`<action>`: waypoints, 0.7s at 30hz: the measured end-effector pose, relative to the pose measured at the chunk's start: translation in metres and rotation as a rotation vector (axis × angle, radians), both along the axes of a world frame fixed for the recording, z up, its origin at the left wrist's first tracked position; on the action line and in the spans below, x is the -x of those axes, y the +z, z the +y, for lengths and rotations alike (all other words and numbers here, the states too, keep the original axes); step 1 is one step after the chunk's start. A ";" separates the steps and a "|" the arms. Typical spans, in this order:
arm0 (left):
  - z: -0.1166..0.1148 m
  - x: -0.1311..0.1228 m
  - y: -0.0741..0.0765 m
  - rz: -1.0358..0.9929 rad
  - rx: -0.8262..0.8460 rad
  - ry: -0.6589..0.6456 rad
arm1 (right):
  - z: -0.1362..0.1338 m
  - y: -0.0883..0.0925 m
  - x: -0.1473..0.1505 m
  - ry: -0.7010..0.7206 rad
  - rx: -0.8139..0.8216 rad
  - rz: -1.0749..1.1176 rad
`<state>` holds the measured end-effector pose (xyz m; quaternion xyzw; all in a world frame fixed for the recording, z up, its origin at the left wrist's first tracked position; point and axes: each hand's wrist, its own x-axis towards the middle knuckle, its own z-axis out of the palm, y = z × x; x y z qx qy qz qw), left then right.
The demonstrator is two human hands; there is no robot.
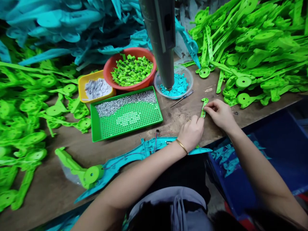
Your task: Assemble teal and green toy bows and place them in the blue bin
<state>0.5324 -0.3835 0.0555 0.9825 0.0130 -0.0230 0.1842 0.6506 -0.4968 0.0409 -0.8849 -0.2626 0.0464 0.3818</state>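
Note:
My left hand (192, 133) is closed round the lower end of a narrow green plastic part (204, 104), whose hooked end points away from me. At the part's right edge, the thumb and fingers of my right hand (221, 114) are pinched together, touching it; anything small between them is hidden. Under my left wrist lies a long blue plastic half-shell (130, 157) with thin wires and a small spring-like piece in it. A green arm with a round disc (92, 175) is joined to its left end.
A green perforated tray (127, 128) holds many screws. Behind it stand a yellow tray (84, 80), a red bowl (109, 72) of green pieces and a clear tub (190, 78) of blue bits. A grey powered driver (163, 48) hangs above. Green parts (260, 57) are heaped at right.

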 end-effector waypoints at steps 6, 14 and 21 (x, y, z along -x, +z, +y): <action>0.002 0.001 0.001 0.022 0.053 0.030 | 0.000 0.002 -0.002 -0.028 -0.007 0.046; 0.005 0.002 0.002 -0.061 0.256 0.140 | -0.002 0.011 -0.006 0.018 0.004 0.166; 0.007 0.000 -0.003 -0.064 0.331 0.216 | -0.005 0.008 -0.007 0.073 -0.001 0.153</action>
